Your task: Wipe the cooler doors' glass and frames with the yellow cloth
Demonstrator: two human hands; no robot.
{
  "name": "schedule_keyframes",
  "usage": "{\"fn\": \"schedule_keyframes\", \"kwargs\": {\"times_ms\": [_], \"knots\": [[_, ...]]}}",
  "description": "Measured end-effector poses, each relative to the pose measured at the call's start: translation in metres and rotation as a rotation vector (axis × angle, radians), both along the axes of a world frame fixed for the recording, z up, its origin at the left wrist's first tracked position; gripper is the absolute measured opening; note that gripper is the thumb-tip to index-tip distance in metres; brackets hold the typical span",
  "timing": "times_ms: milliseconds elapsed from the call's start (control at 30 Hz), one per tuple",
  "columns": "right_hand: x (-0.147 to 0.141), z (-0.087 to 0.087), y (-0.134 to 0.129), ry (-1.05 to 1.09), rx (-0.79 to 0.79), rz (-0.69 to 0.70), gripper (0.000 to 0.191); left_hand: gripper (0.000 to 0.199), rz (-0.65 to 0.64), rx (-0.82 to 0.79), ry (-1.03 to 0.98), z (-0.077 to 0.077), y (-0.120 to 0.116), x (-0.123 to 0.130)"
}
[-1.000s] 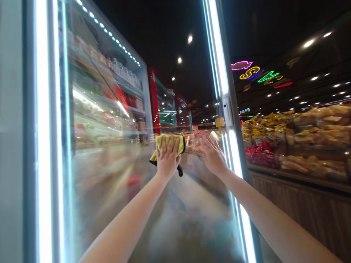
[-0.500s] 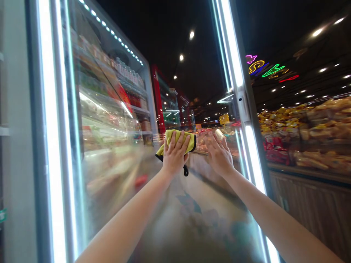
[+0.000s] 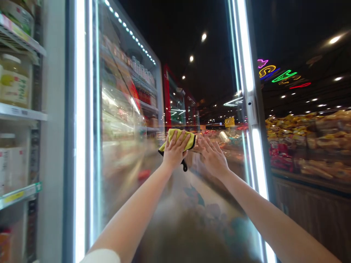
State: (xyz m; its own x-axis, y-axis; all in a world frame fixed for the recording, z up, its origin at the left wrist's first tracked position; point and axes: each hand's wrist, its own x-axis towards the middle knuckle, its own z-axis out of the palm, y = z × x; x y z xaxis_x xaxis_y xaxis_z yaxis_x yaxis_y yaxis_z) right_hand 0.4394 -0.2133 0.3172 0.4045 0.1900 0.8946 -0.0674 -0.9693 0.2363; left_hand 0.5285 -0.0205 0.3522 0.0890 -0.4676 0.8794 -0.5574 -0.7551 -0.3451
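My left hand [image 3: 174, 151] presses a folded yellow cleaning cloth [image 3: 189, 143] with black edging against the glass door [image 3: 175, 219]. A black loop dangles from the cloth below my fingers. My right hand [image 3: 213, 155] is open with its fingers stretched out, lying flat on or just by the glass, a little right of the cloth, and nothing shows in it. Bright light strips [image 3: 80, 131] run down the door's left side, and a lit frame with a metal lock [image 3: 251, 107] bounds its right side.
On the left, cooler shelves [image 3: 23, 112] hold bottles such as a jar of yellowish drink [image 3: 14, 82]. Heaped packaged goods [image 3: 309, 142] lie on a display to the right. Shelves with bottles and a pale floral pattern show in or through the glass.
The view has turned left, bringing the bottle shelves in and shifting the door rightward in the picture. My right hand has come closer to the cloth; my left hand still holds it.
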Motion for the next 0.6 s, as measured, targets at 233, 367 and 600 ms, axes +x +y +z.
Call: {"fn": "schedule_keyframes", "kwargs": {"times_ms": [233,367,600], "knots": [[-0.005,-0.009,0.018,0.033,-0.012,-0.04,0.055,0.07,0.103,-0.185,0.067,-0.026,0.04,0.007],[0.0,0.006,0.036,0.023,-0.038,0.007,0.054,0.066,0.039,0.051,0.011,-0.011,0.042,0.008],[0.01,0.014,0.061,-0.01,-0.04,0.076,0.051,0.072,0.126,-0.264,-0.005,-0.005,0.069,0.021]]}}
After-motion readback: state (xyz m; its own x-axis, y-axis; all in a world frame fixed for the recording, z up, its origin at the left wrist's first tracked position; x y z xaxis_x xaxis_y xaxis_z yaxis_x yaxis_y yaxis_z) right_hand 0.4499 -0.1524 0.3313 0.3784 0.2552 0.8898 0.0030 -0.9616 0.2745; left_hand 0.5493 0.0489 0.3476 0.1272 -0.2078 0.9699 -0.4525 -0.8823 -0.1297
